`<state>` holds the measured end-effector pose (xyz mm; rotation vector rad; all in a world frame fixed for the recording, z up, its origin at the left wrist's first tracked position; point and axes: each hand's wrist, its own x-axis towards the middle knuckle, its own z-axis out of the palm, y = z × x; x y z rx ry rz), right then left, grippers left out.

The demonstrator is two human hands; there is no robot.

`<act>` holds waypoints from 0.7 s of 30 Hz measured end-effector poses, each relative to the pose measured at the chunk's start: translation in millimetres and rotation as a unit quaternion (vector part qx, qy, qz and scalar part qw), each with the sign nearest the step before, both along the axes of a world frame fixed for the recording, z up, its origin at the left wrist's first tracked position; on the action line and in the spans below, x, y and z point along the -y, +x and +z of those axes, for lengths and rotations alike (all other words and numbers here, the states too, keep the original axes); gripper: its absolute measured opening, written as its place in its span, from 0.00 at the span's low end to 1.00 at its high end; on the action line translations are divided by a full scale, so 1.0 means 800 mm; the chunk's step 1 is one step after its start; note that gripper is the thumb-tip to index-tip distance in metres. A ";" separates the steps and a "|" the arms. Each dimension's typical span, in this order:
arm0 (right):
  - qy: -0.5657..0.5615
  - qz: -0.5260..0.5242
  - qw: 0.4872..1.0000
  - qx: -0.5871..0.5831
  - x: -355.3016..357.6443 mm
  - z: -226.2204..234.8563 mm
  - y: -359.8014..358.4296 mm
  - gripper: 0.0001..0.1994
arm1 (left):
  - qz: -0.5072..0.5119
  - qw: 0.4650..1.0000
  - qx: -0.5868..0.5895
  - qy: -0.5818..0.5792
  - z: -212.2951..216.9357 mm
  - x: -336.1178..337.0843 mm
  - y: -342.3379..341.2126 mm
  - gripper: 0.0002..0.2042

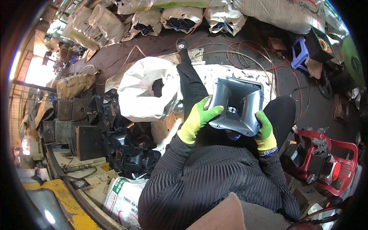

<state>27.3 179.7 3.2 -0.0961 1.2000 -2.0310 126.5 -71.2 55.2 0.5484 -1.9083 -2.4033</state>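
Note:
A square, silver-grey speaker horn (245, 97) is held over my lap, its wide flared mouth facing up. Small holes sit near the corners of its rim, and a pale cross-shaped piece shows deep in the throat. My left hand (200, 118), in a green and yellow glove, grips the horn's left edge with the thumb over the rim. On the opposite side, my right hand (265, 131), gloved alike, clasps the lower right edge. Most of the fingers are hidden beneath the horn. A white sack (132, 90) with its mouth rolled open stands left of my outstretched leg.
Black horns (132, 157) are heaped at my left beside dark boxes (89, 142). Stuffed white sacks (182, 17) line the far side. Red hoses (230, 51) snake over the floor. To the right are a blue stool (300, 55) and a red plastic chair (347, 165) with parts on it.

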 end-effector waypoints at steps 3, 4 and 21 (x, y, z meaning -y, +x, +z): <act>-0.183 -0.023 0.979 0.088 -0.007 -0.002 -0.013 0.24 | 0.064 0.997 0.034 0.036 0.012 -0.020 -0.014 0.24; -0.287 -0.021 0.950 0.120 -0.010 -0.005 -0.017 0.25 | 0.113 0.992 0.017 0.051 0.015 -0.028 -0.018 0.22; 0.032 0.028 0.977 -0.209 0.009 -0.178 -0.077 0.22 | 0.074 0.975 0.128 0.167 -0.023 -0.030 0.005 0.10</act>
